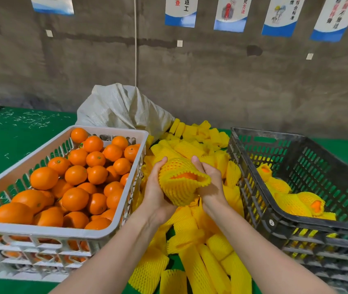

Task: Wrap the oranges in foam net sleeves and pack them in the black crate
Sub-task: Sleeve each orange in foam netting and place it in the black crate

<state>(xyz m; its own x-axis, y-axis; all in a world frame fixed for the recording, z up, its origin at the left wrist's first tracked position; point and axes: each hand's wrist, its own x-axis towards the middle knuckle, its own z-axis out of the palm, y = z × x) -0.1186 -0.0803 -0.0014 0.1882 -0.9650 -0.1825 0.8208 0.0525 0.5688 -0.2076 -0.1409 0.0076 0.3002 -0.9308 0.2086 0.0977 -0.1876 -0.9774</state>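
Note:
Between the two crates I hold an orange [182, 176] inside a yellow foam net sleeve [178, 187]; the fruit shows through the sleeve's open mouth. My left hand [156, 187] cups the sleeve from the left and below. My right hand [208, 183] grips its right side, stretching the mouth. A white crate [41, 229] on the left is heaped with bare oranges [75, 177]. The black crate [275, 217] on the right holds several sleeved oranges [292, 200] along its floor.
Loose yellow foam sleeves [200, 262] are piled on the green table [3, 141] between the crates and under my arms. A white woven sack [124, 107] lies behind the pile. A concrete wall with hanging posters stands at the back.

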